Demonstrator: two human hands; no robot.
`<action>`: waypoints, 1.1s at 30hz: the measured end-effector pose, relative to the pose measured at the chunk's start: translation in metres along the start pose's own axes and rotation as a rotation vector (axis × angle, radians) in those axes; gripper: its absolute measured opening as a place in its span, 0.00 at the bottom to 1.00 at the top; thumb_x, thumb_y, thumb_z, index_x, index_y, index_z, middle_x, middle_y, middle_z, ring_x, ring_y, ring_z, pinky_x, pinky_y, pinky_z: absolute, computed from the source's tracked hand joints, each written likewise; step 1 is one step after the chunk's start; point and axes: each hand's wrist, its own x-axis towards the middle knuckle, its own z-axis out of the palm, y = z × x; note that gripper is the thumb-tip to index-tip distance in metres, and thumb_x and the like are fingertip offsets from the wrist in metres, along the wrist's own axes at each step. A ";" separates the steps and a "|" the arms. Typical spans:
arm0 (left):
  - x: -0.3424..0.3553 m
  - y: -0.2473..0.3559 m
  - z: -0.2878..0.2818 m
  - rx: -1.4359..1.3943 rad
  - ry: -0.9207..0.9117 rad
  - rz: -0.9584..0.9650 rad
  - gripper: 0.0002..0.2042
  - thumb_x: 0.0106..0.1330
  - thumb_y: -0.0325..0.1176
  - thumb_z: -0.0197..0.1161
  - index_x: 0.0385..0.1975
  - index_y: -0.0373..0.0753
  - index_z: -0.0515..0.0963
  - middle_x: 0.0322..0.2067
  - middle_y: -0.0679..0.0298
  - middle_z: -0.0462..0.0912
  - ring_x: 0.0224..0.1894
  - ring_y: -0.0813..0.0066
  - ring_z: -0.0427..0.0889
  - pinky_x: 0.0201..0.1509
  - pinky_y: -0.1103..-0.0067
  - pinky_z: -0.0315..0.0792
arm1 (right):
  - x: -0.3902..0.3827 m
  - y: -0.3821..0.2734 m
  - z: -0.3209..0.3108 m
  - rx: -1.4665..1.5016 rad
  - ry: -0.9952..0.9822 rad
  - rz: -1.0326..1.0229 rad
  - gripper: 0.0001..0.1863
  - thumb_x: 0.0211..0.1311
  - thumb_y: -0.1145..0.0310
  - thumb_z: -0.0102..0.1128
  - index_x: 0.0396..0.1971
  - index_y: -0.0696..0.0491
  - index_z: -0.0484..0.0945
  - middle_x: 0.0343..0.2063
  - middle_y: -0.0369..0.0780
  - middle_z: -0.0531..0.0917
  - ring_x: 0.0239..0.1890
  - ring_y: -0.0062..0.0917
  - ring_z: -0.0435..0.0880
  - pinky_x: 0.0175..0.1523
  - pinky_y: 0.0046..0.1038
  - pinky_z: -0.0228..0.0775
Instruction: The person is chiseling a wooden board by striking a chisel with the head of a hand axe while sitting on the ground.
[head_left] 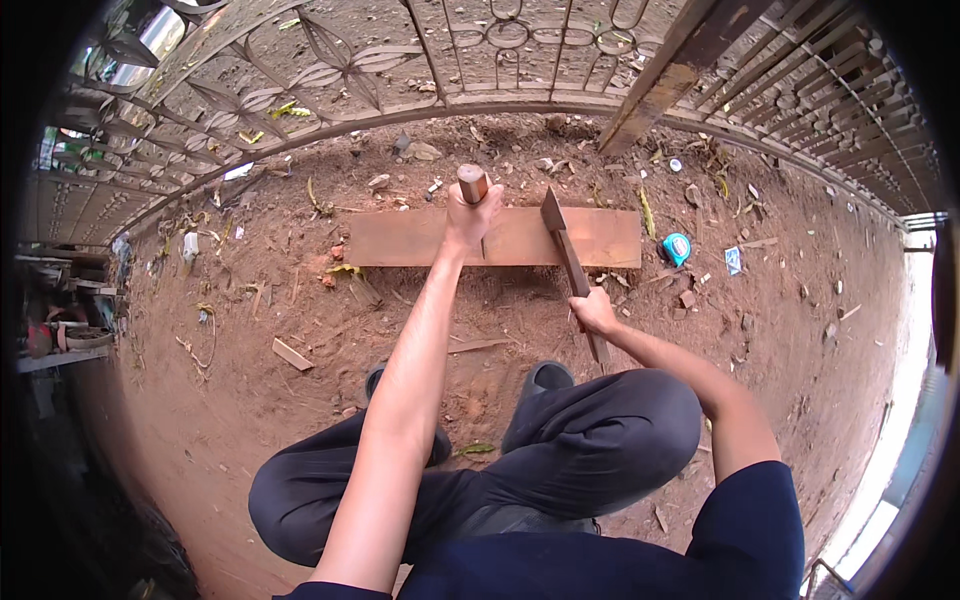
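Observation:
Across the dirt in front of me lies a long reddish-brown wooden board (400, 237). My left hand (472, 213) is closed round the thick wooden handle of a chisel (472, 183), held upright over the board's middle; a thin dark tip shows below the fist at the board. My right hand (596, 311) grips the wooden handle of a hammer (573, 262). Its dark, narrow head is above the board's right half, apart from the chisel. The fine shape of the head is hard to make out.
A teal tape measure (677, 248) lies just right of the board, near a small blue-and-white packet (733, 261). Ornate metal fencing (500, 105) and a brown post (660, 80) stand beyond. Wood scraps (292, 353), leaves and stones litter the ground. Shelved pots (85, 337) stand far left.

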 end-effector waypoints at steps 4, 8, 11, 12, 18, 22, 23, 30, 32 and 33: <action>0.006 -0.004 -0.004 0.313 -0.104 -0.036 0.14 0.65 0.26 0.63 0.19 0.42 0.67 0.16 0.75 0.69 0.17 0.88 0.66 0.19 0.85 0.59 | -0.002 -0.009 -0.014 -0.071 0.008 -0.037 0.13 0.50 0.66 0.59 0.30 0.62 0.81 0.16 0.45 0.81 0.17 0.28 0.82 0.26 0.32 0.76; 0.003 -0.006 -0.005 0.272 -0.092 -0.011 0.14 0.65 0.25 0.62 0.19 0.42 0.67 0.15 0.74 0.69 0.17 0.89 0.65 0.19 0.84 0.58 | 0.002 -0.006 -0.031 -0.204 -0.036 -0.007 0.09 0.47 0.67 0.61 0.23 0.58 0.78 0.17 0.39 0.81 0.17 0.25 0.79 0.27 0.29 0.73; -0.005 -0.001 -0.014 0.063 -0.073 0.052 0.15 0.64 0.23 0.61 0.18 0.43 0.65 0.15 0.74 0.68 0.17 0.89 0.64 0.18 0.85 0.56 | 0.013 0.004 -0.030 -0.221 0.026 -0.063 0.10 0.46 0.67 0.62 0.24 0.58 0.79 0.18 0.40 0.82 0.20 0.27 0.81 0.29 0.29 0.74; -0.008 0.001 -0.015 0.081 -0.065 0.069 0.15 0.63 0.21 0.60 0.17 0.43 0.64 0.14 0.74 0.67 0.16 0.89 0.63 0.18 0.85 0.55 | 0.012 0.004 -0.030 -0.262 0.025 -0.028 0.10 0.46 0.68 0.59 0.25 0.59 0.79 0.20 0.42 0.82 0.24 0.29 0.83 0.31 0.30 0.75; -0.004 0.003 -0.011 -0.087 0.090 0.120 0.14 0.60 0.20 0.60 0.17 0.42 0.64 0.13 0.73 0.66 0.13 0.87 0.63 0.15 0.85 0.54 | 0.011 -0.001 -0.021 -0.316 0.122 0.030 0.24 0.45 0.64 0.57 0.43 0.63 0.79 0.37 0.55 0.85 0.45 0.44 0.85 0.52 0.39 0.75; -0.011 0.039 0.005 -0.175 0.145 0.142 0.14 0.58 0.19 0.58 0.16 0.40 0.61 0.12 0.72 0.64 0.11 0.86 0.60 0.14 0.84 0.53 | 0.007 0.001 -0.023 -0.307 0.150 0.001 0.20 0.47 0.67 0.54 0.38 0.66 0.79 0.28 0.53 0.84 0.34 0.41 0.87 0.43 0.38 0.78; -0.009 0.051 0.002 -0.300 0.152 0.149 0.14 0.57 0.19 0.56 0.16 0.40 0.60 0.12 0.72 0.63 0.11 0.85 0.59 0.14 0.84 0.52 | 0.004 -0.006 -0.020 -0.306 0.148 -0.003 0.20 0.47 0.67 0.54 0.38 0.66 0.79 0.28 0.53 0.84 0.34 0.41 0.87 0.43 0.38 0.78; -0.009 0.070 -0.030 -0.326 0.180 0.071 0.13 0.57 0.20 0.54 0.16 0.42 0.60 0.11 0.72 0.59 0.10 0.85 0.57 0.13 0.83 0.50 | -0.018 -0.019 -0.013 -0.367 0.309 -0.005 0.15 0.45 0.66 0.56 0.28 0.63 0.81 0.24 0.53 0.84 0.34 0.42 0.87 0.45 0.39 0.76; -0.016 0.050 -0.040 -0.395 0.166 0.038 0.12 0.58 0.21 0.54 0.17 0.41 0.61 0.11 0.71 0.61 0.10 0.85 0.58 0.13 0.83 0.51 | -0.017 -0.017 -0.007 -0.379 0.312 0.007 0.17 0.45 0.65 0.57 0.33 0.60 0.82 0.26 0.52 0.85 0.36 0.43 0.87 0.46 0.39 0.77; -0.017 0.043 -0.043 -0.387 0.182 0.023 0.12 0.58 0.21 0.54 0.17 0.41 0.60 0.11 0.71 0.60 0.10 0.84 0.57 0.14 0.83 0.50 | -0.018 -0.022 -0.008 -0.380 0.291 0.015 0.18 0.45 0.64 0.58 0.35 0.60 0.83 0.27 0.52 0.85 0.36 0.43 0.87 0.47 0.39 0.77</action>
